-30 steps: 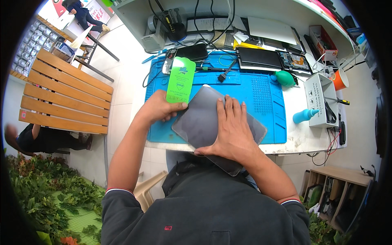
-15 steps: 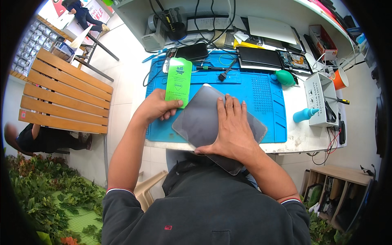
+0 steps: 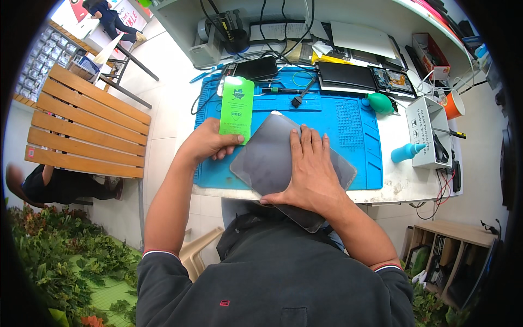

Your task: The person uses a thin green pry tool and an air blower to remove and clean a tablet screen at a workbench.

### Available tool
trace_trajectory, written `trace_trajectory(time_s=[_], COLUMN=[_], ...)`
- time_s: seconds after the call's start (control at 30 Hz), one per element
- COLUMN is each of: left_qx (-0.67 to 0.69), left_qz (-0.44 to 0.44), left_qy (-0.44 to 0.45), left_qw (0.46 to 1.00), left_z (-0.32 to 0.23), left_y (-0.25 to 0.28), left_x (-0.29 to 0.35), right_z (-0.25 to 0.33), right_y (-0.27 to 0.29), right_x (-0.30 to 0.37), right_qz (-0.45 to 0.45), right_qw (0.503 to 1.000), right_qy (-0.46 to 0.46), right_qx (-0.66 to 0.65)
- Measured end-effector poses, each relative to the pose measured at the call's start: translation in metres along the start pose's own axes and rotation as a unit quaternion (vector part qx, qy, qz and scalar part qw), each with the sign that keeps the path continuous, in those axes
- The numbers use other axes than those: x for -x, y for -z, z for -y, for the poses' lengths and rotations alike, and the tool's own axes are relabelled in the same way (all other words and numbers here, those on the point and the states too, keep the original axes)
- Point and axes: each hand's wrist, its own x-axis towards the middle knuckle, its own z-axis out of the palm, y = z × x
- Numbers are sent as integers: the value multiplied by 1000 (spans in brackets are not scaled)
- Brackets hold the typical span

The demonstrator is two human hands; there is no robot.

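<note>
My left hand (image 3: 211, 141) pinches the lower end of a flat, bright green card (image 3: 237, 108) between thumb and fingers. The card has a notched top and dark print, and is held up over the left part of a blue work mat (image 3: 354, 158). Flat across a dark grey tablet (image 3: 267, 147) lies my right hand (image 3: 310, 171), fingers stretched out and thumb apart. The tablet sits at an angle on the mat's front portion, one corner jutting past the table edge toward me. Its upper left edge is close to the card.
Behind the mat lie a dark phone (image 3: 256, 68), a black flat panel (image 3: 346, 76) and an opened device (image 3: 392, 80). A green air blower (image 3: 380, 103), a blue bottle (image 3: 407, 153) and a white box (image 3: 427, 133) stand right. A slatted wooden bench (image 3: 90, 128) and two other people are at left.
The green card has tilted slightly in my left hand, its printed face catching the light differently. My right hand and the tablet have stayed in place.
</note>
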Motion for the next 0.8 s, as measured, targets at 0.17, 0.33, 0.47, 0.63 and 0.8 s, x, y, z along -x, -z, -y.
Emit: trace_trajectory(time_s=[0.17,0.33,0.47,0.63,0.8], left_qx=[-18,-17,-23,-40,-62], left_qz=[6,-2,9,16,18], left_qy=[3,9,4,7,20], left_qw=[1000,1000,1000,999,998], left_z=[-3,-3,3,1,0], left_y=[0,3,8,10,12], left_x=[1,3,3,10,19], right_z=[0,0,1,1,2], right_y=[-1,-1,0,-1,1], right_x=[0,1,0,0,-1], right_qz=[-4,-10,-13,-18,-8], right_qw=[1000,1000,1000,1000,1000], right_qy=[-1,-1,-1,-1,-3], right_qx=[3,1,11,15,24])
